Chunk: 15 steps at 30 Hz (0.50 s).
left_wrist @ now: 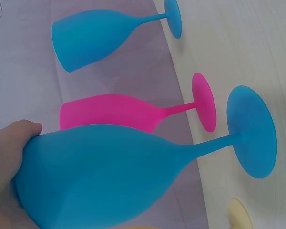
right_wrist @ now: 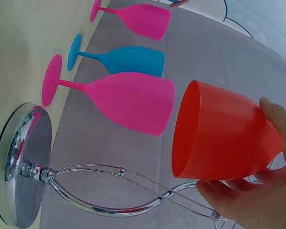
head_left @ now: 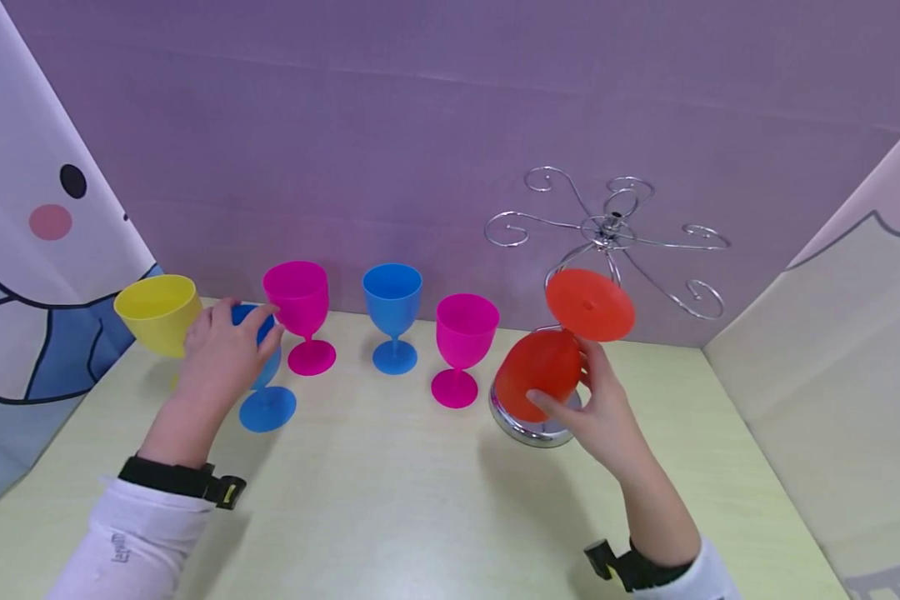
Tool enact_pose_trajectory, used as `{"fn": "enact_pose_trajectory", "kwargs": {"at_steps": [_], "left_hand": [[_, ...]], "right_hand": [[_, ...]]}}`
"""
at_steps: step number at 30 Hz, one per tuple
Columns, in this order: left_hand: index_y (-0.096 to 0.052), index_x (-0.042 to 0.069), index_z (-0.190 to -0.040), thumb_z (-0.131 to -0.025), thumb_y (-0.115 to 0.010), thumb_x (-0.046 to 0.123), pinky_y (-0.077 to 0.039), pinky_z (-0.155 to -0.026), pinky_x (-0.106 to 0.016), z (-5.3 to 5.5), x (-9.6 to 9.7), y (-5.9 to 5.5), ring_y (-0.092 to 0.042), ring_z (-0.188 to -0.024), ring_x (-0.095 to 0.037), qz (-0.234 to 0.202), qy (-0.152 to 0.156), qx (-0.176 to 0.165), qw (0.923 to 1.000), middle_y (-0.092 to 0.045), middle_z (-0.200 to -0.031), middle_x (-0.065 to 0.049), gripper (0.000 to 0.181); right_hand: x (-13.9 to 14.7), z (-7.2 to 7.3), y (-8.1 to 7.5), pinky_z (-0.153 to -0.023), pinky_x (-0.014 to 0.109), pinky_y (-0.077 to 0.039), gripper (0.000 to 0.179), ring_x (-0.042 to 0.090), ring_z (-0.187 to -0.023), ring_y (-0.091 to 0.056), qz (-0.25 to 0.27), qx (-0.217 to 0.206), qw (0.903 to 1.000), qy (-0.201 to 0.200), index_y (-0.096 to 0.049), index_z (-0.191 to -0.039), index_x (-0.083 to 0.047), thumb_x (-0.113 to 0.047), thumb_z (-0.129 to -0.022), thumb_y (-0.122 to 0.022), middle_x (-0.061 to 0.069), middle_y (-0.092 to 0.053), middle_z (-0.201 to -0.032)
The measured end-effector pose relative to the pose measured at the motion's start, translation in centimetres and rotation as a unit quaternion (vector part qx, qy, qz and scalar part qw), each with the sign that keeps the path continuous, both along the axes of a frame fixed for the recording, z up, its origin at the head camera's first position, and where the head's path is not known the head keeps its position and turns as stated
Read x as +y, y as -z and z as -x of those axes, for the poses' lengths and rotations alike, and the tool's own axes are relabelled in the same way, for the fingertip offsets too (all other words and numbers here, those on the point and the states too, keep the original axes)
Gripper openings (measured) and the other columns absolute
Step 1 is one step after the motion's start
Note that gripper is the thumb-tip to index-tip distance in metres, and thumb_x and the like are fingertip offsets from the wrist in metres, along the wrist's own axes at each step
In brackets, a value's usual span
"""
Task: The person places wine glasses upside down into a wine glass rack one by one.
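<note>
My left hand (head_left: 223, 342) grips a blue goblet (head_left: 267, 409) at its rim from above; its foot is on or close to the table. In the left wrist view, the thumb lies at the rim of this blue goblet (left_wrist: 100, 176). On the right side, my right hand (head_left: 609, 404) holds a red goblet (head_left: 538, 375) upside down by its bowl, mouth downward and foot up. That goblet is in front of a chrome rack (head_left: 607, 233) with curled arms, above its round base (head_left: 527, 431). The right wrist view shows fingers and thumb around the red bowl (right_wrist: 224, 133).
A yellow goblet (head_left: 157, 312) stands at the far left. Along the back of the table (head_left: 390, 500) are a pink goblet (head_left: 300, 300), a blue goblet (head_left: 393, 300) and another pink goblet (head_left: 465, 333). A purple backdrop (head_left: 390, 167) rises behind them.
</note>
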<state>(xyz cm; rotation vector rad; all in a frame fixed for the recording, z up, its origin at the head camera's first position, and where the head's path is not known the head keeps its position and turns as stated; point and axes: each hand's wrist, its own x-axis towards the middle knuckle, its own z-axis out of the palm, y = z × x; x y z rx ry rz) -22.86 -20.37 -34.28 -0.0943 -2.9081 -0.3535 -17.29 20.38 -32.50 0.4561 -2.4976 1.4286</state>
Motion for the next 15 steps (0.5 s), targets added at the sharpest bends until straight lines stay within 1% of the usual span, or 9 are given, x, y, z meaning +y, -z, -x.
{"fn": "enact_pose_trajectory", "kwargs": {"at_steps": [8, 15], "left_hand": [[-0.034, 0.013, -0.139, -0.093, -0.047, 0.034, -0.028, -0.093, -0.069, 0.07, -0.07, 0.15, -0.019, -0.123, -0.053, 0.0, -0.002, -0.001, 1.0, -0.022, -0.136, -0.034, 0.052], [-0.034, 0.013, -0.139, -0.093, -0.046, 0.034, -0.03, -0.093, -0.069, 0.12, -0.1, 0.14, -0.019, -0.123, -0.052, 0.002, -0.002, 0.001, 1.0, -0.022, -0.136, -0.034, 0.052]], "right_hand": [[0.21, 0.19, 0.13, -0.088, 0.054, -0.045, 0.081, 0.025, -0.123, -0.034, -0.004, 0.007, 1.0, 0.002, -0.027, -0.138, -0.019, -0.01, -0.072, -0.074, 0.007, -0.038, -0.134], [0.3, 0.36, -0.1, -0.088, 0.055, -0.045, 0.083, 0.024, -0.123, -0.034, -0.004, 0.016, 0.9999, -0.003, -0.028, -0.138, -0.021, -0.009, -0.071, -0.075, 0.006, -0.038, -0.134]]}}
